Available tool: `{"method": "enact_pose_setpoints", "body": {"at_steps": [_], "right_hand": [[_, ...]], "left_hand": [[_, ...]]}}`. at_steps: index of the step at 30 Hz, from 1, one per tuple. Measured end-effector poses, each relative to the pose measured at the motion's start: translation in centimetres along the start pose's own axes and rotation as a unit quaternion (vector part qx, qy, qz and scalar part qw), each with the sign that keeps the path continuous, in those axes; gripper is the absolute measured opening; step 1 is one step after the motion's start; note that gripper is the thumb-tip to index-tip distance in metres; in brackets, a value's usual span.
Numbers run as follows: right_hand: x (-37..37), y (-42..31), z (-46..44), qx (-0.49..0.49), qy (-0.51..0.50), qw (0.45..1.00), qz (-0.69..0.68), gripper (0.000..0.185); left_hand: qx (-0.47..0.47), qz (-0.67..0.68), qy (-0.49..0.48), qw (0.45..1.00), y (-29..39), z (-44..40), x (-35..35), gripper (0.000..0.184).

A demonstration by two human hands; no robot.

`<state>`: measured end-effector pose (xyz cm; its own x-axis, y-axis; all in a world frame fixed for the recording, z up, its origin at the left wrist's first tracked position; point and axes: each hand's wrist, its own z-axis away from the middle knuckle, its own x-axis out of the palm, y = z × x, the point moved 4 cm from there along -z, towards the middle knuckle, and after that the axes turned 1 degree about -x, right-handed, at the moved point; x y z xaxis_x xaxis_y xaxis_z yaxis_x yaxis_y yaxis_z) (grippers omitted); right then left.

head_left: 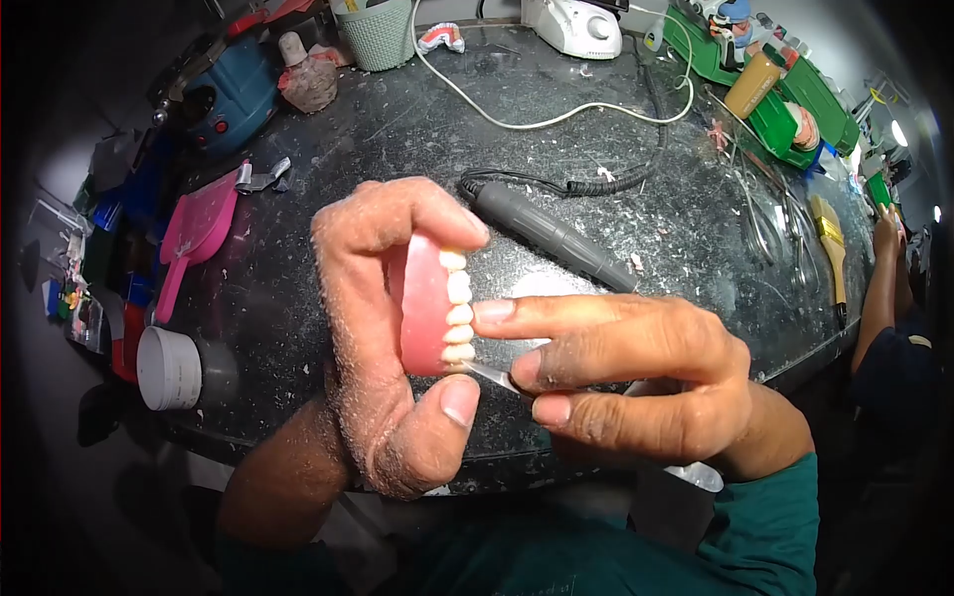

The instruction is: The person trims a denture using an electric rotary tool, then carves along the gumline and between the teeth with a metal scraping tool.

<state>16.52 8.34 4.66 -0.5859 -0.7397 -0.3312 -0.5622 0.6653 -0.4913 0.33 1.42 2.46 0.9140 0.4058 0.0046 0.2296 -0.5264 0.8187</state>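
Observation:
My left hand (pixel 363 338) is wrapped round a denture (pixel 425 308) with a pink base and a row of off-white teeth, held on its side above the bench. Fingers curl over its upper end and the thumb is near the lower end; fine dust coats the skin. In my right hand (pixel 646 382) a thin metal carving tool (pixel 489 373) is pinched, its tip at the lowest teeth. The tool's handle is hidden by the fingers. My right index fingertip rests against the middle teeth.
Behind the hands, a black handpiece (pixel 552 234) with a coiled cord lies on the dusty dark bench (pixel 378 129). To the left are a pink dustpan (pixel 199 223) and a white tub (pixel 169 368). A paintbrush (pixel 830 248) and green trays (pixel 785 119) sit right, near another person's arm (pixel 879 273).

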Motion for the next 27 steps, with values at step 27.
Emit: {"method": "enact_pose_setpoints", "body": {"at_steps": [27], "right_hand": [[-0.6,1.9,-0.6,0.145,0.029,0.977,-0.152,0.021]], "left_hand": [[0.048,-0.055,-0.202,0.977,0.4,-0.7,-0.1,0.071]]}}
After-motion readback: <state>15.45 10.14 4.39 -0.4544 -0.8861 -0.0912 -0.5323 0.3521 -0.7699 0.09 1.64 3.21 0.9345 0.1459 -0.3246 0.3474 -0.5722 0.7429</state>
